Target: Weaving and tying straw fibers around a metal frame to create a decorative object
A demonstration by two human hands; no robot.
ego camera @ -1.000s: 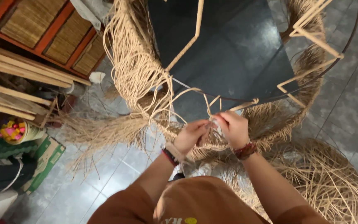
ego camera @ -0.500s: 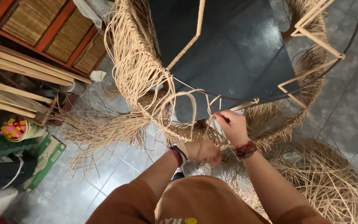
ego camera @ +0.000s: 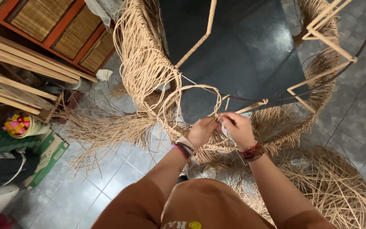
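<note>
Since the earlier frame left hand (ego camera: 201,131) rises beside right hand (ego camera: 238,129); both pinch the rattan strand (ego camera: 200,89), looping up-left along the metal hoop (ego camera: 250,100).

The rattan strands (ego camera: 149,68) are pale straw-tan, hanging in loose streaked bundles, and the looped strand (ego camera: 200,91) by the hands shares that shade. The wire hoop (ego camera: 250,99) is thin and dark. The floor tiles (ego camera: 119,169) are glossy grey with lighter grout lines. The shelf frame (ego camera: 70,19) is orange-red around woven golden-brown panels. The wooden slats (ego camera: 26,63) are light beige. The small tub (ego camera: 20,126) holds pink, yellow and green bits. The cardboard box (ego camera: 49,157) is green. The shirt (ego camera: 200,203) is rust-brown. The left hand (ego camera: 202,131) wears a black-and-red band, the right hand (ego camera: 238,129) dark red beads.
</note>
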